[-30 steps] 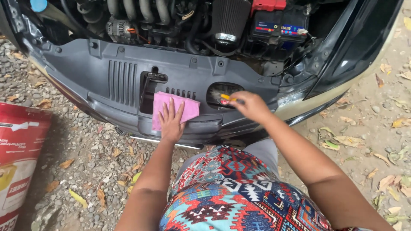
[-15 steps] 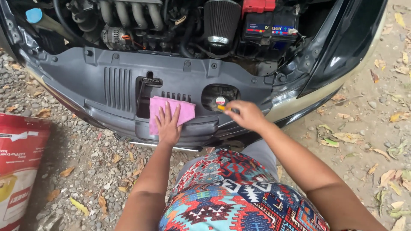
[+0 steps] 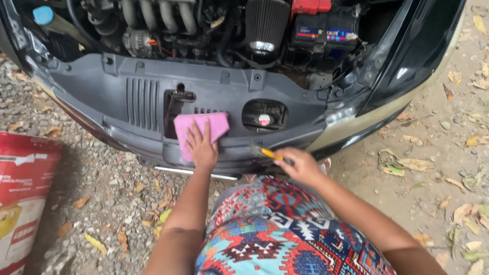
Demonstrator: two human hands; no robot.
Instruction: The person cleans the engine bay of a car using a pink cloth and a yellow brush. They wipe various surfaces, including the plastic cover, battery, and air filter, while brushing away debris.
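the left hand [image 3: 202, 147] lies flat with fingers spread on a pink cloth [image 3: 199, 127], which sits on the grey car panel [image 3: 127, 97]. the right hand [image 3: 301, 164] is closed around a small brush with a yellow handle [image 3: 268, 154], just beside the left hand. a round cap [image 3: 263, 119] sits in a hole just above the brush. a red bag [image 3: 23, 193] stands far off past the left hand.

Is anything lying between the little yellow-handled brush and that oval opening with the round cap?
Nothing visible: only bare grey plastic panel lies between the brush in the right hand and the opening.
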